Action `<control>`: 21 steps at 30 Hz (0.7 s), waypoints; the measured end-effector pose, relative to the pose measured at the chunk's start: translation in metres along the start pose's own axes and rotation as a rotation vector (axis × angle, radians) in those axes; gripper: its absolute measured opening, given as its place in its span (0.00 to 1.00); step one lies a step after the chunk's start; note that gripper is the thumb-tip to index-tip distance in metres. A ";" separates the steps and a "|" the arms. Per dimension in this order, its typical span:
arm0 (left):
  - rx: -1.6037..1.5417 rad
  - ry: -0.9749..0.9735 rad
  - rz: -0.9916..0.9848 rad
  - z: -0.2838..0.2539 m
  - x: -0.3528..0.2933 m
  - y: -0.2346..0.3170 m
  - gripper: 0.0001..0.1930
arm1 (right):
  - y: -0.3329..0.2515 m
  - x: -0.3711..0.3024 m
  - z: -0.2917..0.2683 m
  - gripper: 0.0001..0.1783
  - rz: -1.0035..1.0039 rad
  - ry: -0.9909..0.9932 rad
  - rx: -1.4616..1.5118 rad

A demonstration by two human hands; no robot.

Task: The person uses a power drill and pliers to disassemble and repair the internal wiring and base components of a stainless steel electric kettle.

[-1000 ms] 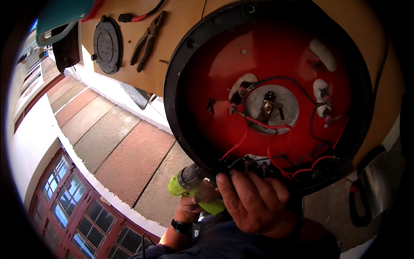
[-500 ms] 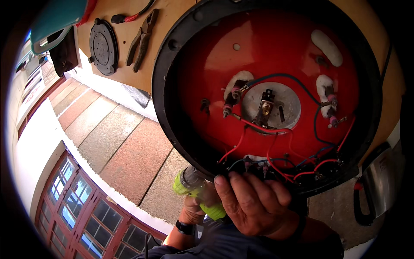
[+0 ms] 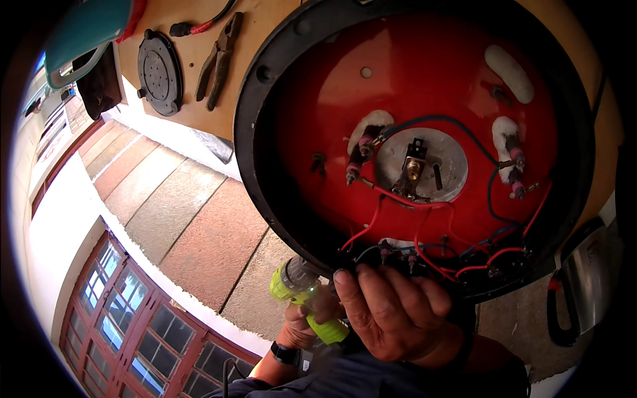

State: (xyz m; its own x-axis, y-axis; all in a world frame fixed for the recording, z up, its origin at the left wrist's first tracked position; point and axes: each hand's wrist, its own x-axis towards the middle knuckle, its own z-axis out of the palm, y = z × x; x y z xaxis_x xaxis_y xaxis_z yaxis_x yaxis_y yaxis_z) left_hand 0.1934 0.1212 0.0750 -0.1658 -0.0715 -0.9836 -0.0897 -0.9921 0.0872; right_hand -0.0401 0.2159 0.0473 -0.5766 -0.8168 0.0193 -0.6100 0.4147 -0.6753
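Note:
A round appliance body point(image 3: 325, 99) with a black rim and red inside is tipped toward me, its wiring exposed. Red and dark blue wires link its terminals, and a small brass-coloured fitting point(image 3: 413, 169) sits on the grey metal disc in the middle. My left hand point(image 3: 302, 325) grips a lime-green cordless drill point(image 3: 287, 282) below the lower left rim. The drill's front end is hidden behind that rim. My right hand point(image 3: 391, 312) is closed on the near rim, its fingertips over the edge beside the wires; the thumb's side shows.
On the wooden table point(image 3: 199, 123) lie pliers point(image 3: 220, 61), a round black vented cover point(image 3: 160, 73) and a cable end with red on it point(image 3: 192, 29). A teal container point(image 3: 86, 40) stands at the far left. A shiny metal jug point(image 3: 587, 285) with a black handle is at the right.
The appliance appears slightly farther right in view. A small light now shows on the drill. Both hands keep their holds.

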 end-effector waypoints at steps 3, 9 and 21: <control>-0.025 0.015 -0.026 0.000 -0.004 0.002 0.24 | 0.000 0.000 0.000 0.16 0.007 -0.010 0.006; -0.024 0.009 -0.046 0.001 -0.007 0.006 0.24 | -0.001 -0.002 0.003 0.16 0.035 -0.005 0.061; -0.017 0.111 -0.068 -0.003 -0.013 0.003 0.21 | -0.002 -0.001 0.004 0.17 0.101 -0.001 0.187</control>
State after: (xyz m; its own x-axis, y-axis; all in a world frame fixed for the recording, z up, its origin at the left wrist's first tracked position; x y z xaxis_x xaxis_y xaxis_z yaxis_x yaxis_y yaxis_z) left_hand 0.1986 0.1189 0.0874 -0.0506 -0.0142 -0.9986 -0.0800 -0.9966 0.0182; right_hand -0.0368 0.2143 0.0456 -0.6289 -0.7754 -0.0561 -0.4376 0.4127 -0.7988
